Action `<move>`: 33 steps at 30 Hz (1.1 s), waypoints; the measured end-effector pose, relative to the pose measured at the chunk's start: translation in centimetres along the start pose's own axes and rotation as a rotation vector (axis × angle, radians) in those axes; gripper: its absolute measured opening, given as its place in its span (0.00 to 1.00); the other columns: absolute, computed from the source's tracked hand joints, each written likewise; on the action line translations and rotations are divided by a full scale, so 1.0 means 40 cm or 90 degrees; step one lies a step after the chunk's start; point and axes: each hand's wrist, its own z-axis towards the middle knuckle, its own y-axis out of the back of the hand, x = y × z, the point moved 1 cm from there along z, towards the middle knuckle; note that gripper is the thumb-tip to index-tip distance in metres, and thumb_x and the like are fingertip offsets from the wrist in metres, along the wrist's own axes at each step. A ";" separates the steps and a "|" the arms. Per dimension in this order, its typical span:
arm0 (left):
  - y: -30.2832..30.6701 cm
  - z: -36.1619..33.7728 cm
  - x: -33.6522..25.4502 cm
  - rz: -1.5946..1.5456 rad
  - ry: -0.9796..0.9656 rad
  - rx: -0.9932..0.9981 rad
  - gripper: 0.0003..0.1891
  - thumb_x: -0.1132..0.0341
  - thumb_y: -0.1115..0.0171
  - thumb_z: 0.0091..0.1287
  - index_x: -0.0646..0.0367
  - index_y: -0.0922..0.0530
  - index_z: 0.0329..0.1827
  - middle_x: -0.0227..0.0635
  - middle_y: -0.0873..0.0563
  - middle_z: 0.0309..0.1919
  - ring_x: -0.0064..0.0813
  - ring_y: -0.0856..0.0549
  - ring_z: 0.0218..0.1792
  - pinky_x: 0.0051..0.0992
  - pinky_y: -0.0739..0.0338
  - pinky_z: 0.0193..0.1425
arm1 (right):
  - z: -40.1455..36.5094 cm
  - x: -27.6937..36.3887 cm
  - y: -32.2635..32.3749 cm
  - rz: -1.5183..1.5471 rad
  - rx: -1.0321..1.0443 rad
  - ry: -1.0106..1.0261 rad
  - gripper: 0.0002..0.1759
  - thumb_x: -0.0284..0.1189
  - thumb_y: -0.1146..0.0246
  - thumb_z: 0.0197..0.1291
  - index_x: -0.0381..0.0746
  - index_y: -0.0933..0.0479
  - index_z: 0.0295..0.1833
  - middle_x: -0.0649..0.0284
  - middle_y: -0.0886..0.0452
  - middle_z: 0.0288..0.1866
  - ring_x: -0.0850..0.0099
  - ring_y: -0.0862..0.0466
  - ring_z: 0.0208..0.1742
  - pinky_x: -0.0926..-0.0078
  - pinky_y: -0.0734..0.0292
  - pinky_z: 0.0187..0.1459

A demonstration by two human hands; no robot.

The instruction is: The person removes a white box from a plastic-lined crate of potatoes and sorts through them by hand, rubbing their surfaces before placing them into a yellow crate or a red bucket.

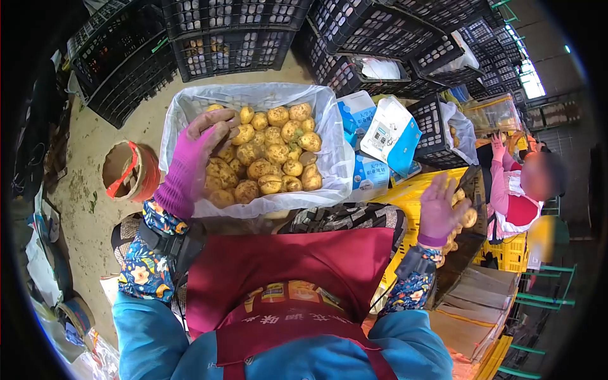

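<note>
- Mostly round, soil-speckled yellow-brown potatoes [269,155] fill a rectangular container [341,152] lined with crinkled translucent plastic.
- Purple-gloved left hand [206,136], half bent, over the container's left edge; whether it grips a potato is unclear.
- Purple-gloved right hand [442,206], fingers spread, beside more potatoes [468,218] near a yellow plastic crate [403,201].
- Gritty tan floor [82,164]; stacked black lattice crates [234,54] beyond the container's far edge.

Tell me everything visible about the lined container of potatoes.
The lined container is broad and roughly rectangular with rounded corners, open on top, in front of the wearer. A whitish, translucent, plastic-looking liner drapes over its rim, mostly hiding its walls. Yellowish, soil-specked potatoes lie loose inside. The left hand is over its left side; whether they touch is unclear.
</note>
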 end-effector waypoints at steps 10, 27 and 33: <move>0.018 0.028 -0.011 0.080 0.044 -0.081 0.20 0.63 0.41 0.72 0.66 0.24 0.61 0.36 0.16 0.52 0.27 0.17 0.55 0.25 0.24 0.60 | 0.342 -0.849 -0.021 -1.707 0.517 -0.216 0.23 0.41 0.33 0.54 0.43 0.20 0.55 0.56 0.16 0.55 0.57 0.15 0.54 0.56 0.20 0.53; -0.066 0.047 0.106 0.136 -0.047 0.070 0.22 0.74 0.39 0.68 0.59 0.26 0.65 0.32 0.17 0.54 0.21 0.19 0.53 0.23 0.24 0.58 | 0.074 -0.641 -0.212 -0.147 0.235 -0.496 0.30 0.45 0.44 0.68 0.42 0.34 0.71 0.54 0.24 0.63 0.61 0.22 0.61 0.61 0.21 0.54; -0.022 0.053 0.073 0.161 -0.001 0.086 0.23 0.66 0.41 0.71 0.63 0.28 0.68 0.36 0.18 0.57 0.26 0.20 0.60 0.26 0.27 0.64 | 0.018 -0.425 -0.178 0.285 0.193 -0.584 0.30 0.49 0.32 0.56 0.45 0.28 0.60 0.62 0.25 0.48 0.71 0.24 0.44 0.72 0.27 0.37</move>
